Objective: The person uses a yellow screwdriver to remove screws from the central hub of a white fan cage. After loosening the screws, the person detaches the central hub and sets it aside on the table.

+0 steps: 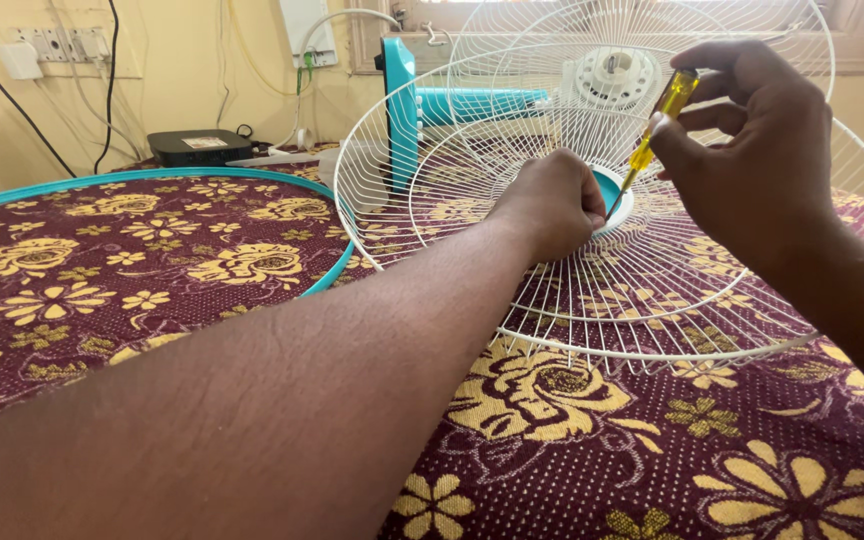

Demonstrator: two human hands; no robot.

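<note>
I see my left hand [550, 203] with fingers closed around the teal hub [614, 190] of a white wire fan guard [652, 290] lying on a maroon floral cloth surface [252, 300]. My right hand [752, 150] has fingers clamped on a yellow screwdriver [657, 125], its tip at the hub. A teal ring [152, 178] lies to the left.

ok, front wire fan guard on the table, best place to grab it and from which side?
Probably the outer rim of the white wire fan guard on its near edge, coming from the person's side. It lies roughly flat on the patterned cloth, the rim ring looks thickest, and the centre is taken by the left hand and the yellow screwdriver in the right hand.
</note>
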